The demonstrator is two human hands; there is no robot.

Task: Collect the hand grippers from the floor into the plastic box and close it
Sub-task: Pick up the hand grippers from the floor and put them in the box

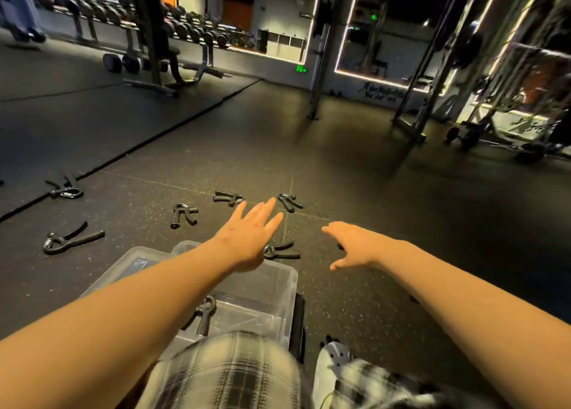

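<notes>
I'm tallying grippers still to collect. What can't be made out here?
Head view, all:
1. Plastic box: the left forearm and plaid knee hide much of the inside; one gripper in the box shows.
2. Nearest floor gripper: its head end lies behind the left hand.
3. Dark bit under the right hand: too covered to name.

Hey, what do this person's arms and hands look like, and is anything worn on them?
The left hand and right hand wear nothing that shows: no gloves, rings, watch or bands. No sleeve covers either forearm as far as the picture reaches.
</notes>
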